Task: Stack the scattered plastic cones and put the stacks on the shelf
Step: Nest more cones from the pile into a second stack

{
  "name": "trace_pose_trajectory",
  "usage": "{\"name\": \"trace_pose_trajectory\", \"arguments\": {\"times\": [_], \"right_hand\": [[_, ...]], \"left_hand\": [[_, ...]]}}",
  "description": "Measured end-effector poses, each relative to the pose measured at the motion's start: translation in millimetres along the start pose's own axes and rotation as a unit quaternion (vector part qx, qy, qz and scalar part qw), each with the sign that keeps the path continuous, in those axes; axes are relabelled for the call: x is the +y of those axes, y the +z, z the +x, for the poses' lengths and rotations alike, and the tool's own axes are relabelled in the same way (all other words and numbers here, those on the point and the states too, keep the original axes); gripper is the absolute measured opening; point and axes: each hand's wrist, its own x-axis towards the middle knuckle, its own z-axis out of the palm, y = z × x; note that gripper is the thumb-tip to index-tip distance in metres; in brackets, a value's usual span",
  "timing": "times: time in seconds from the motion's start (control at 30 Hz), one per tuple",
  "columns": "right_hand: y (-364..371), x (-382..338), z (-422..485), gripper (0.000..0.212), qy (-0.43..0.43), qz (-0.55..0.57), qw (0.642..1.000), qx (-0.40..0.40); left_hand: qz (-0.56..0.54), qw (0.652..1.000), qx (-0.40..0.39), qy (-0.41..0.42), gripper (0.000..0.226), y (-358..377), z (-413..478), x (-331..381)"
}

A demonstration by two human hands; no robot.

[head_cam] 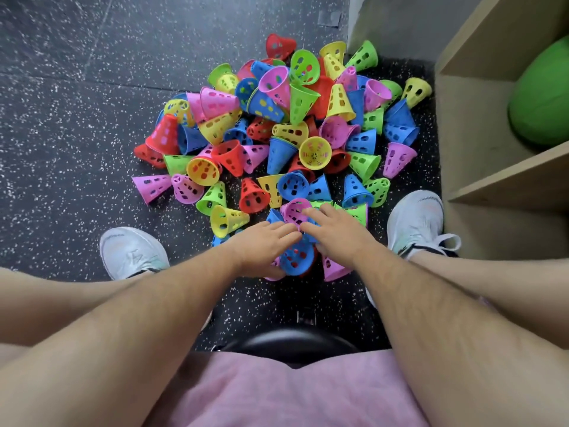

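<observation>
A big heap of perforated plastic cones (283, 124) in red, blue, yellow, green and pink lies on the dark speckled floor. Both hands reach into its near edge. My left hand (264, 245) lies over a blue cone (297, 257) with its fingers stretched out flat. My right hand (332, 229) rests with straight fingers on a pink cone (294, 211). Neither hand visibly grips a cone. The wooden shelf (480, 124) stands at the right, close to the heap.
My two white shoes (132, 251) (415, 220) flank the near side of the heap. A green ball (542, 97) sits in a shelf compartment. A black stool seat (292, 343) is under me. Bare floor spreads to the left.
</observation>
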Motion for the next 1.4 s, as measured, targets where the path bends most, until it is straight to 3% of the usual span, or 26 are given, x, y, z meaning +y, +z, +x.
{"name": "trace_pose_trajectory", "arguments": {"times": [0.1,0.2,0.27,0.4,0.53,0.63,0.83,1.0,1.07,1.17,1.3,1.4], "right_hand": [[-0.8,4.3,2.5,0.034,0.013,0.046,0.998,0.046],[-6.8,5.6,8.6,0.034,0.100,0.123,0.984,0.084],[-15.3,6.3,15.2,0.028,0.182,0.212,0.949,0.144],[-40.0,13.9,22.8,0.027,0.323,0.370,0.826,0.278],[-57.9,17.1,31.9,0.022,0.339,0.421,0.785,0.303],[-61.1,9.3,44.5,0.025,0.311,0.515,0.759,0.250],[-57.6,-19.6,66.9,0.026,0.264,0.505,0.807,0.153],[-60.2,-41.6,81.0,0.026,0.248,0.576,0.771,0.112],[-63.1,-50.6,86.5,0.027,0.235,0.589,0.767,0.101],[-62.6,-62.5,96.4,0.030,0.240,0.585,0.767,0.110],[-47.4,-74.6,100.7,0.023,0.243,0.485,0.828,0.142],[-32.6,-87.4,99.0,0.017,0.136,0.404,0.901,0.078]], "left_hand": [[-0.046,0.997,0.044,-0.032,0.069,-14.0,0.9,5.6],[-0.104,0.987,0.079,-0.099,0.067,-32.1,1.9,6.6],[-0.129,0.975,0.092,-0.156,0.064,-43.4,0.8,3.6],[-0.169,0.944,0.144,-0.245,0.064,-60.4,-6.8,-7.9],[-0.171,0.932,0.140,-0.288,0.059,-64.5,-15.3,-19.2],[-0.183,0.925,0.140,-0.302,0.058,-60.8,-17.3,-22.7],[-0.243,0.911,0.160,-0.293,0.057,-59.0,-11.4,-19.1],[-0.285,0.891,0.187,-0.301,0.065,-55.5,-12.9,-18.6],[-0.302,0.881,0.199,-0.304,0.076,-56.0,-18.6,-16.7],[-0.297,0.873,0.204,-0.328,0.072,-52.0,-36.0,-21.7],[-0.277,0.853,0.188,-0.401,0.075,-39.1,-67.7,-37.0],[-0.279,0.833,0.177,-0.444,0.071,-32.2,-90.9,-47.2]]}}
